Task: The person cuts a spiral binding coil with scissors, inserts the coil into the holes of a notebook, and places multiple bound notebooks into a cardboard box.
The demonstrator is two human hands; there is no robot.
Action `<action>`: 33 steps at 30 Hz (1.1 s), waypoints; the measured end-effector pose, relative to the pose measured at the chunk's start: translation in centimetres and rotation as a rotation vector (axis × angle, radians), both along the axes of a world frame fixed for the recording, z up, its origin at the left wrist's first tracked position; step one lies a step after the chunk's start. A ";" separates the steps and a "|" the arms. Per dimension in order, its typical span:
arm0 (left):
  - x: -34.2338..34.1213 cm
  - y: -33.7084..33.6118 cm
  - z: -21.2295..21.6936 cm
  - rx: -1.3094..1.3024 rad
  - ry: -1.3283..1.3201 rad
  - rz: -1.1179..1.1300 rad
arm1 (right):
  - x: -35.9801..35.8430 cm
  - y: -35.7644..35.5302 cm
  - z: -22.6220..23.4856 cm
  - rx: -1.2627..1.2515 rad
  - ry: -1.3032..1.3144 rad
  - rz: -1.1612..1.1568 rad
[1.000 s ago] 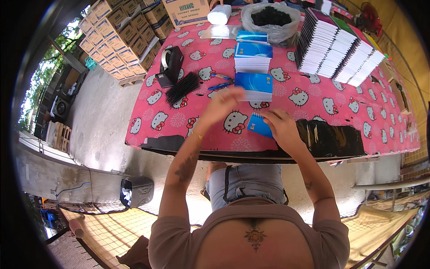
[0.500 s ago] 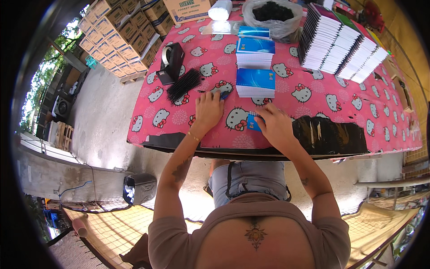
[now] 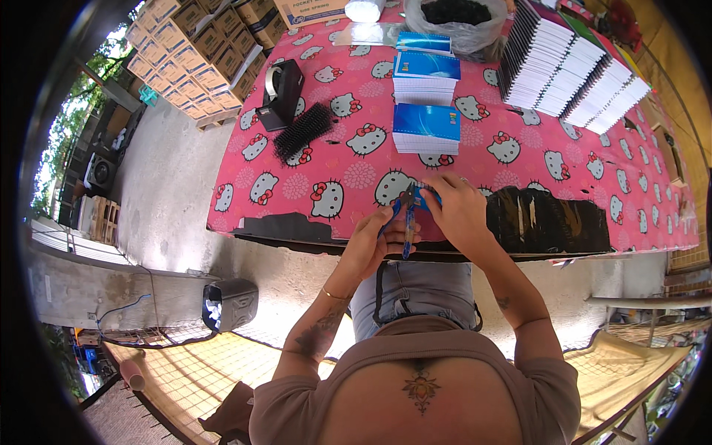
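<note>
Blue-handled pliers (image 3: pixel 408 228) are in my left hand (image 3: pixel 365 243), its fingers closed round the handles near the table's front edge. Their dark jaws touch or nearly touch the edge of a small blue-covered notebook (image 3: pixel 430 198). My right hand (image 3: pixel 461 208) grips that notebook from the right and covers most of it. Just beyond both hands stands a stack of small blue-covered notebooks (image 3: pixel 426 121), with further stacks (image 3: pixel 426 65) behind it. A bundle of black spiral coils (image 3: pixel 304 132) lies on the table to the left.
A black tape dispenser (image 3: pixel 280 100) stands beside the coils. Tall stacks of spiral notebooks (image 3: pixel 552 70) occupy the back right. A plastic bag (image 3: pixel 486 33) of black coils sits at the back. Cartons (image 3: pixel 189 63) are piled beyond the pink tablecloth (image 3: pixel 360 174); torn black covering (image 3: pixel 549 219) edges the front.
My left hand has picked up the pliers from beside the coils and brought them back toward me, to the notebook. My right hand stays on the notebook, which is now lifted slightly.
</note>
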State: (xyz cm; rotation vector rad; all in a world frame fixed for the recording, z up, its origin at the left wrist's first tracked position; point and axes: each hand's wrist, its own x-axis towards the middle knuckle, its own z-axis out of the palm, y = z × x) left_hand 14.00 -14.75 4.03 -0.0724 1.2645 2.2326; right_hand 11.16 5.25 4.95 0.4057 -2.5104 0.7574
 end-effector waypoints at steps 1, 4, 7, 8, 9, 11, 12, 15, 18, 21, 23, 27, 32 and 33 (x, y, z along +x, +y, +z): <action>0.0 0.1 0.0 0.006 0.002 0.000 | 0.0 0.0 0.0 -0.005 0.005 0.005; -0.2 -0.1 -0.4 -0.028 -0.050 0.018 | 0.2 -0.2 0.1 0.009 0.030 -0.007; 0.5 1.2 0.6 -0.973 0.789 0.202 | 0.2 0.2 -0.2 0.028 0.046 -0.013; 0.7 1.7 1.1 -1.420 1.236 0.296 | 0.2 0.3 -0.1 0.024 0.053 -0.018; 0.3 1.6 1.0 -1.218 1.119 0.229 | 0.2 0.3 -0.1 0.020 0.059 -0.024; -1.5 -0.1 0.5 -0.826 0.876 0.098 | -0.2 1.0 -0.3 0.022 0.039 -0.068; -2.5 -1.0 -0.2 -0.697 0.796 0.077 | -0.7 1.8 -0.7 0.024 0.014 -0.101; -4.8 -3.0 -1.8 -1.427 1.216 0.164 | -3.3 7.9 -0.9 -0.276 -0.026 -0.149; -8.3 -0.4 -1.6 -1.335 1.453 0.278 | -6.5 19.3 -2.5 -0.362 -0.115 -0.458; -12.9 3.8 0.0 -1.185 1.776 0.346 | -7.5 22.4 -4.3 -0.009 -0.239 -0.717; -16.0 4.2 -1.1 -1.219 1.791 0.227 | -7.8 21.2 -4.0 0.145 -0.237 -0.774; -16.7 4.7 -0.1 -1.149 1.631 0.070 | -5.8 19.4 -2.3 -0.022 -0.039 -0.597; -11.2 4.4 2.7 -1.185 1.650 0.034 | -1.6 9.8 -1.4 -0.540 -0.033 0.104; -10.0 4.8 2.1 -1.185 1.643 -0.033 | -1.5 8.5 -2.5 -0.610 -0.106 0.150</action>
